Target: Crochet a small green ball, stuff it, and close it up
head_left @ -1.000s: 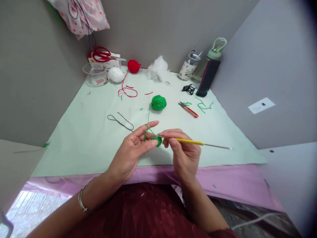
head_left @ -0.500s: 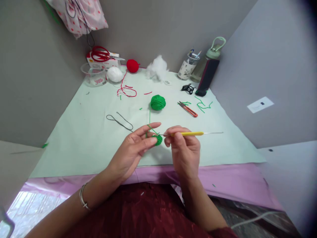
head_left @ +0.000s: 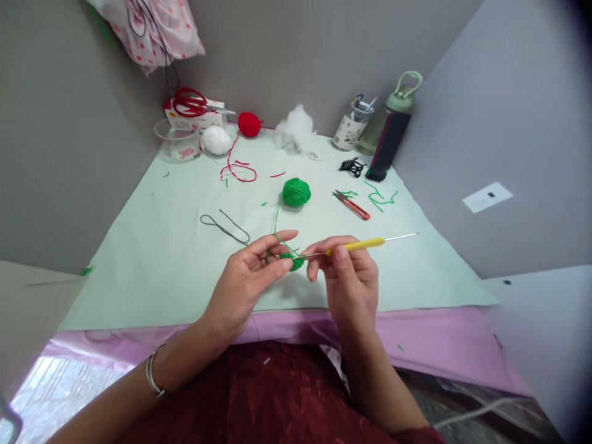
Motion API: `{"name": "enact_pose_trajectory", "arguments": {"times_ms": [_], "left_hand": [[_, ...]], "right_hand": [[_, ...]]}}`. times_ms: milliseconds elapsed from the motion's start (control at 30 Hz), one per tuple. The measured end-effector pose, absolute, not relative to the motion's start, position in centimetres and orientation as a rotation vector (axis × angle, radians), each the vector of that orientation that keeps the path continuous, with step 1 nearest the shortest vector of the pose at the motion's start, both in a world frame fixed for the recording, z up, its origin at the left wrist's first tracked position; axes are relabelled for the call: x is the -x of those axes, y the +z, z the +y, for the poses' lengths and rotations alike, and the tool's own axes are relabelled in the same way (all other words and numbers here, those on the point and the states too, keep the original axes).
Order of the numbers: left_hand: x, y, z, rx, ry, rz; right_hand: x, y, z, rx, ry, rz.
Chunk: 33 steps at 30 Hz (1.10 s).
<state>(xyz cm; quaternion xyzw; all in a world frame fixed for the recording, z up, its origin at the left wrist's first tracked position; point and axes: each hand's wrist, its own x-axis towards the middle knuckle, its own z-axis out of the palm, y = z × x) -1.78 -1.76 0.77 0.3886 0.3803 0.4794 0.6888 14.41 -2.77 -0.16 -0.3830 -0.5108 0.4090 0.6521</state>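
Observation:
Between the thumb and fingers of my left hand [head_left: 245, 280] is a small round green crochet piece [head_left: 296, 263]. Green yarn runs over my left forefinger and back to the green yarn ball [head_left: 296, 192] on the table. My right hand [head_left: 350, 277] grips a crochet hook with a yellow handle [head_left: 367, 245] in a pen-like hold. The hook's left metal end reaches the green piece; its other metal end points right and slightly up. Whether the tip sits inside a stitch is too small to tell.
Orange thread snips [head_left: 354, 206] and green yarn scraps [head_left: 383, 198] lie right of the ball. A looped dark cord [head_left: 225, 227] lies left. Behind are a red yarn ball [head_left: 250, 124], white yarn ball [head_left: 216, 140], white stuffing [head_left: 296, 129], red scissors [head_left: 190, 103] and a bottle [head_left: 400, 102].
The hook has tilted, its right end rising. My right hand has shifted slightly right and the green piece has turned a little in my left fingers.

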Motion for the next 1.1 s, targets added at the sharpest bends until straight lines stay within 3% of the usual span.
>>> {"name": "enact_pose_trajectory", "arguments": {"times_ms": [133,333,400,500,667,833,1100], "left_hand": [[1.9,0.7,-1.9,-0.947,1.102,0.894],[1.4,1.2,-1.9,-0.958,1.19,0.98],[1.1,1.4,-1.6,-0.797,1.126,0.873],[0.6,1.6,-0.7,-0.544,0.938,0.681],[0.6,2.0,1.4,-0.414,0.895,0.633],[1.1,2.5,3.1,-0.404,0.846,0.752],[1.0,-0.4,5.4,-0.334,0.774,0.751]], "right_hand": [[-14.6,0.0,-3.6,0.92,0.715,-1.348],[-14.7,-1.2,-3.9,0.915,-0.084,-1.895],[-14.7,-1.5,-3.7,0.926,-0.213,-1.936],[-15.0,-1.4,-3.2,0.91,-0.165,-1.879],[-18.0,0.6,-0.2,0.886,0.221,-1.923],[-27.1,2.0,9.3,1.418,0.283,-1.556],[-41.8,1.0,25.8,1.892,0.068,-1.234]]}}
